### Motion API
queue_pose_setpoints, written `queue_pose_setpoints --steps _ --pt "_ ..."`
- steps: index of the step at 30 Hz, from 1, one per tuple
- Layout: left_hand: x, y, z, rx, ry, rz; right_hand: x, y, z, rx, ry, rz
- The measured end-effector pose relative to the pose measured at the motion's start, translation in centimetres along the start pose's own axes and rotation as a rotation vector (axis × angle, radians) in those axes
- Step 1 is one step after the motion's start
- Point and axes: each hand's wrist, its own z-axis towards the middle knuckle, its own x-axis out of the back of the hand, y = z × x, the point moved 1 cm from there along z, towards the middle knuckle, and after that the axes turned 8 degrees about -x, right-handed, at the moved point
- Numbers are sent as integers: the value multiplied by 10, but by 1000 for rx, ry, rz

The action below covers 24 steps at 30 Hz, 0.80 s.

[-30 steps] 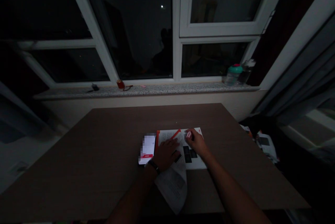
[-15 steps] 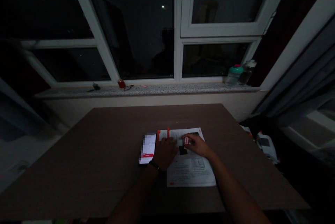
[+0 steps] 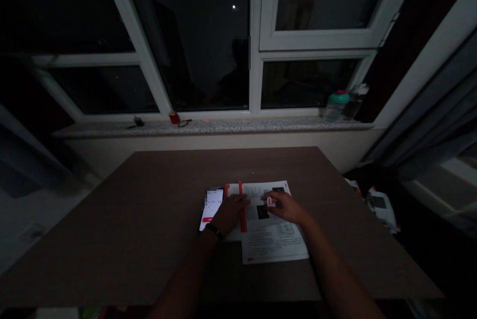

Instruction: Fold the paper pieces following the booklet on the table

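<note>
Pinched in the fingertips of my right hand (image 3: 286, 207) is a small pink-and-white block (image 3: 269, 201), perhaps an eraser. It sits over the right part of the open booklet (image 3: 266, 249); whether it touches the paper, I cannot tell. I judge it light and slightly yielding, best taken by its two sides between thumb and forefinger, as I have it.

The booklet lies under both hands on the table (image 3: 167, 185), its printed leaf reaching closer to me than the paper beneath it. Its leaves look thin, limp and easily creased; they would slide or buckle under a hard rub. I would press them flat near the red strip, and lift one by an outer corner with a soft pinch. My left hand (image 3: 228, 213) grasps nothing: its fingers lie spread, palm down, across the left part of the booklet, with a dark band (image 3: 213, 231) around the wrist.

Just left of the booklet, partly behind that hand, lies a phone (image 3: 211, 208) with its screen lit. It would be stiff and smooth, safest by its long edges.

Beyond the table, the speckled sill (image 3: 238, 126) bears a red jar (image 3: 174, 118) and, well to the right, a teal-lidded bottle (image 3: 336, 107) beside a clear bottle (image 3: 354, 104).
</note>
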Motion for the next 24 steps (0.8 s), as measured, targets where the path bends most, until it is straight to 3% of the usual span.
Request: queue_pose_setpoints --steps 5,14,21,24 --pt "6 6 -2 5 -45 5 0 0 -1 34 -11 38" --pt "0 11 1 24 -5 56 -4 0 0 -17 -13 68" --pt "-1 10 16 65 12 146 -20 -17 1 28 -121 192" --pt "-2 12 20 77 -24 168 -26 -18 4 52 -61 146"
